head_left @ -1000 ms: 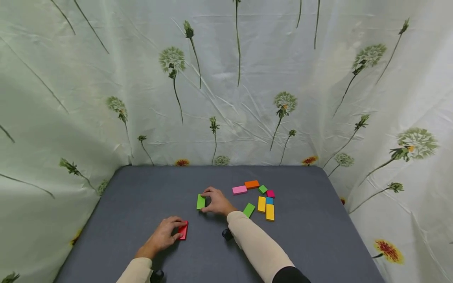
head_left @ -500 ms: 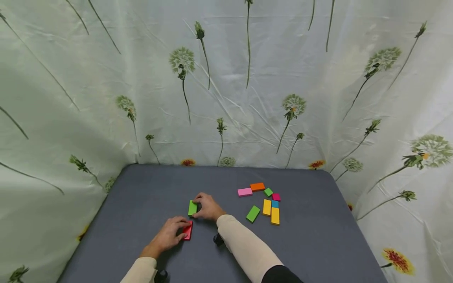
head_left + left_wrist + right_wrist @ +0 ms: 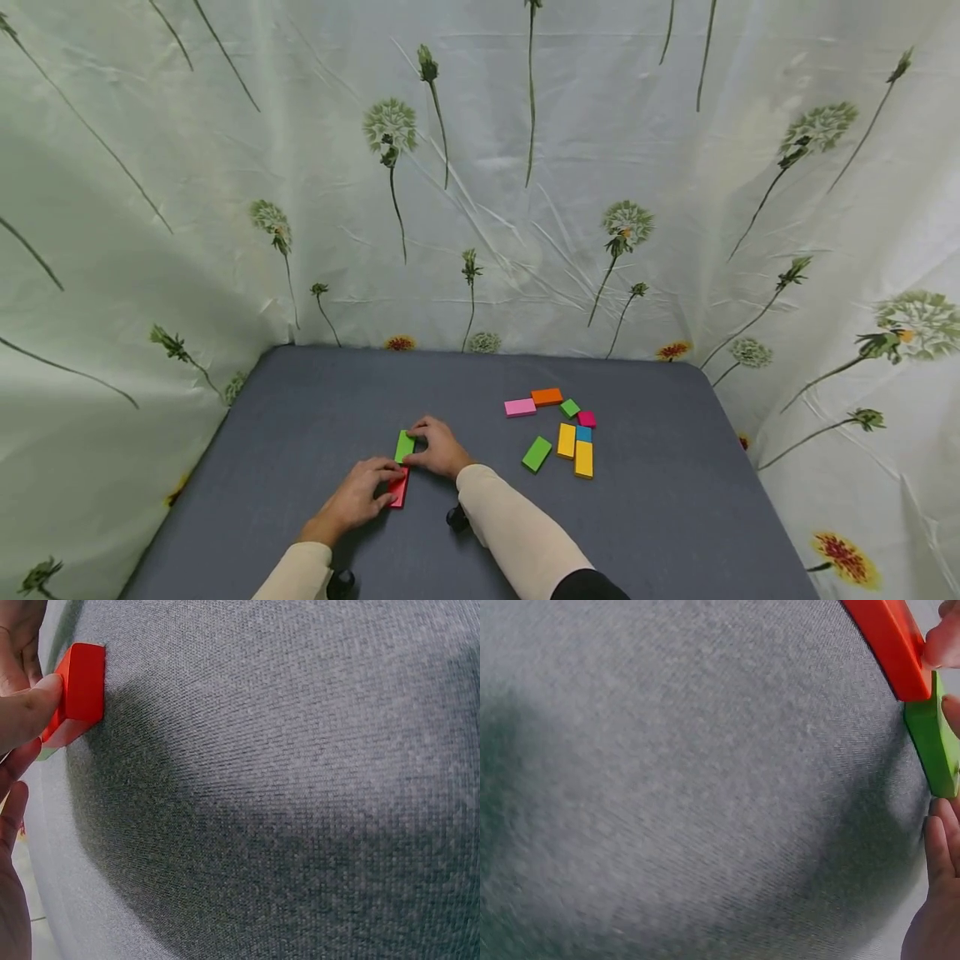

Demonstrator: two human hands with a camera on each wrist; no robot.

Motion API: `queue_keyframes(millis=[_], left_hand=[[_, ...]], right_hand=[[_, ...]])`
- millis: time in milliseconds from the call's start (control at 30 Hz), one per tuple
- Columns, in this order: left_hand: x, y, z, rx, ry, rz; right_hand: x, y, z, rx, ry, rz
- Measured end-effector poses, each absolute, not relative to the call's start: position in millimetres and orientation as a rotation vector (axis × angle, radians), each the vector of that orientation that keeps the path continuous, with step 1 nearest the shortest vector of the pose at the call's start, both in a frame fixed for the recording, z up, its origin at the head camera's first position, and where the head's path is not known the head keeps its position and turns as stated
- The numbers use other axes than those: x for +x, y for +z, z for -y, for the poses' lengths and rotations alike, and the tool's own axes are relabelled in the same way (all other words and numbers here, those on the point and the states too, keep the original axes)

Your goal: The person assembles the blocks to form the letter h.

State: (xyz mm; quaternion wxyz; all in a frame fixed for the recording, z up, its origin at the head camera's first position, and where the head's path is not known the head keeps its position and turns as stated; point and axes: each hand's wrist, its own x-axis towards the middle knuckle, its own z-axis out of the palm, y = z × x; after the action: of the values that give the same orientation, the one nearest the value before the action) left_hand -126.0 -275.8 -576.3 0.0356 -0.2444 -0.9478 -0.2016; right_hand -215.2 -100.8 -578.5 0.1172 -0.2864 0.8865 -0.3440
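Note:
On the dark grey tabletop, a red rectangular block lies flat, its long side running away from me. My left hand grips it from the left, with the thumb on its near part, as the left wrist view shows on the red block. A light green block of similar size sits end to end beyond it. Thumb and fingers of my right hand pinch that block at its two ends. In the right wrist view the green block meets the red one at its corner, slightly offset.
Right of the hands lie a green block, two yellow blocks, a small blue block, a magenta one, a small green one, an orange block and a pink block. A flowered curtain hangs behind the table.
My right hand has brought the light green block left and toward me, up to the far end of the red block. The left hand stays on the red block. The head view has shifted slightly.

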Motion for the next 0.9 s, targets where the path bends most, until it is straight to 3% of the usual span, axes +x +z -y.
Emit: queue_keyframes(millis=[900], left_hand=[[-127.5, -579.0, 275.0, -0.777, -0.59, 2.844]], right_hand=[[-212.3, -588.5, 99.0, -0.792, -1.114, -2.551]])
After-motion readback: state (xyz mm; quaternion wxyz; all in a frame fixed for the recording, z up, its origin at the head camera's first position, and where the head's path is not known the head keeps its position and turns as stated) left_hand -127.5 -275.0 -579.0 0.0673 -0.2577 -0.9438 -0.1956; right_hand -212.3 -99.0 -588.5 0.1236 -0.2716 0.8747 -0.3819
